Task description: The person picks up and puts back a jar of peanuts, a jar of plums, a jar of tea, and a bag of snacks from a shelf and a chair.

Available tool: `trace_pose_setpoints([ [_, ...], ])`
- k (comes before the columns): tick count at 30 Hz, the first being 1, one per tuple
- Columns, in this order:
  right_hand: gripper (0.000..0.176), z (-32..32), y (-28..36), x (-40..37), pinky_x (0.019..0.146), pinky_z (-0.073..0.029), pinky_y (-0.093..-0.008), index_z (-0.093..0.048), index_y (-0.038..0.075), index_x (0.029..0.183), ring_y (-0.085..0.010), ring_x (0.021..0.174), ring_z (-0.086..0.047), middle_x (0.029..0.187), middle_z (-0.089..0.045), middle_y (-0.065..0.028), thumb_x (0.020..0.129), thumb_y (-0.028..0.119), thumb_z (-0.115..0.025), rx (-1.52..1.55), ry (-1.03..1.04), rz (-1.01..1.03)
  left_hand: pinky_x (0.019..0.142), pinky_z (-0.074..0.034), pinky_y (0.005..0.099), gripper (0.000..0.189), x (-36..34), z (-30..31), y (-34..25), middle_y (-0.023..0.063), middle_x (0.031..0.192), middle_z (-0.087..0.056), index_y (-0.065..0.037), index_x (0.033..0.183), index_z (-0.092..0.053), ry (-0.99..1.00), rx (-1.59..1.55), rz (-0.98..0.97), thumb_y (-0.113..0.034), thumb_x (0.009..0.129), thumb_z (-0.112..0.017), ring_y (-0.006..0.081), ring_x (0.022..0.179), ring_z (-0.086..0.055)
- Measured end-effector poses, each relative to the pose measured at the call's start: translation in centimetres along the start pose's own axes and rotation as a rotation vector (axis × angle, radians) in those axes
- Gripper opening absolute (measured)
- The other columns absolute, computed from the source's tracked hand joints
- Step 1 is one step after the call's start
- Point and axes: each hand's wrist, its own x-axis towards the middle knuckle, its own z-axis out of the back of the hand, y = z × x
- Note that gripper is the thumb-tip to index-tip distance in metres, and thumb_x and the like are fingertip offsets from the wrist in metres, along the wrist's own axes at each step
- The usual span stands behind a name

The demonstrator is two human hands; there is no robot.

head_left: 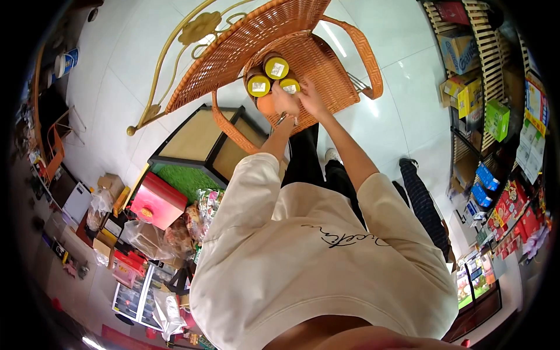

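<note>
Three jars with yellow-green lids and white labels stand close together on the seat of an orange wicker chair (329,70): a back jar (276,67), a left jar (258,86) and a right jar (290,86). An orange round thing (266,105) lies just below the left jar. My left hand (284,100) is over the near side of the jars, between the orange thing and the right jar. Beside it, my right hand (311,99) is at the near right of the right jar. The fingertips of both hands are too small or hidden to make out.
A glass-topped table (195,135) stands left of the chair, with a red box (158,200) and bagged goods below it. Shelves with boxes (469,96) line the right side. Another person's leg (421,198) shows at the right.
</note>
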Motion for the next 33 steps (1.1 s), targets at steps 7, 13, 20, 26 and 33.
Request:
trace_pose_setpoints([
  [7, 0.081, 3.4, -1.9, -1.9, 0.1, -0.036, -0.0372, -0.029, 0.004, 0.138, -0.0329, 0.118, -0.045, 0.129, -0.044, -0.0204, 0.068, 0.012, -0.069, -0.476, 0.084, 0.261, 0.086, -0.045, 0.0396, 0.077, -2.8, 3.6, -1.9, 0.0159, 0.113, -0.053, -0.003, 0.121, -0.043, 0.036, -0.06, -0.134, -0.019, 0.056, -0.081, 0.0353, 0.105, -0.052],
  [13, 0.099, 5.7, 6.8, -11.6, 0.101, -0.033, -0.0404, -0.029, 0.008, 0.139, -0.0362, 0.118, -0.042, 0.128, -0.046, -0.0165, 0.054, 0.021, -0.078, -0.694, 0.154, 0.51, 0.087, -0.045, 0.0375, 0.077, -9.1, 14.5, -7.4, 0.018, 0.107, -0.056, -0.001, 0.118, -0.046, 0.302, -0.252, -0.138, -0.022, 0.054, -0.083, 0.031, 0.101, -0.056],
  [20, 0.108, 3.4, 12.6, -20.7, 0.097, -0.039, -0.038, -0.027, 0.007, 0.14, -0.0286, 0.114, -0.051, 0.124, -0.051, -0.015, 0.051, 0.024, -0.086, -0.352, 0.239, 0.598, 0.086, -0.046, 0.0323, 0.077, -14.1, 25.4, -16.1, 0.0133, 0.104, -0.061, -0.002, 0.121, -0.047, 0.388, -0.057, -0.515, -0.023, 0.057, -0.083, 0.022, 0.098, -0.059],
  [26, 0.092, 3.3, 17.5, -25.5, 0.099, -0.037, -0.0355, -0.033, 0.003, 0.132, -0.0228, 0.116, -0.048, 0.125, -0.048, -0.0116, 0.057, 0.022, -0.084, -0.08, 0.442, 0.506, 0.094, -0.041, 0.0291, 0.072, -15.6, 31.4, -22.8, 0.009, 0.118, -0.055, -0.003, 0.128, -0.043, 0.627, -0.326, -0.384, -0.022, 0.069, -0.078, 0.0183, 0.109, -0.053],
  [33, 0.086, 8.0, 25.0, -29.1, 0.1, -0.036, -0.0353, -0.033, 0.002, 0.132, -0.0209, 0.114, -0.047, 0.122, -0.049, -0.0108, 0.062, 0.022, -0.078, -0.101, 0.855, 0.262, 0.106, -0.026, 0.0317, 0.069, -21.1, 29.0, -25.2, 0.0094, 0.138, -0.037, -0.009, 0.139, -0.031, 0.395, -0.976, -0.43, -0.05, 0.087, -0.052, 0.019, 0.128, -0.034],
])
